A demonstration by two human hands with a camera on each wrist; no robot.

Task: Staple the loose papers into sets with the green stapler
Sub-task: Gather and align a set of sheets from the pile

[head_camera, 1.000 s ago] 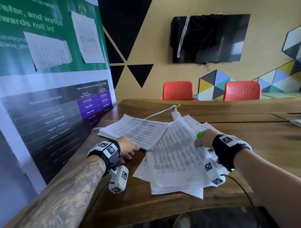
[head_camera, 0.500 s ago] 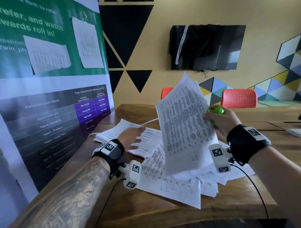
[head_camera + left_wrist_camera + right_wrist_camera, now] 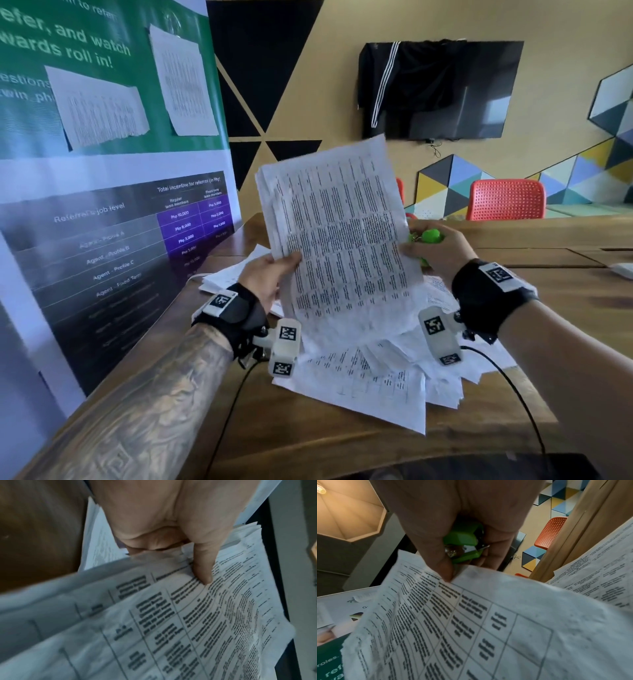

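- Sheaf [image 3: 339,240]: several printed sheets, held upright above the bench [image 3: 342,445], mid-scene. Light, limp and thin; the top edge fans out and the lower part sags. Best gripped at the side edges, near a corner, where a staple would go.
- Left hand [image 3: 270,274]: pinches the sheaf's left edge, thumb on the printed face, fingers behind.
- Right hand [image 3: 438,253]: thumb pinches the sheaf's right edge while the fingers curl round the stapler [image 3: 430,240] behind the paper.
- Stapler: small, green, hard plastic with metal mouth; mouth faces the sheet edge in the right wrist view.
- Loose papers [image 3: 370,383]: slippery overlapping heap on the bench below the hands, corners overhanging toward the near edge.
- Second pile [image 3: 233,277]: on the bench, left and far.
- Room: banner [image 3: 102,222] close on the left; open bench to the right and far.
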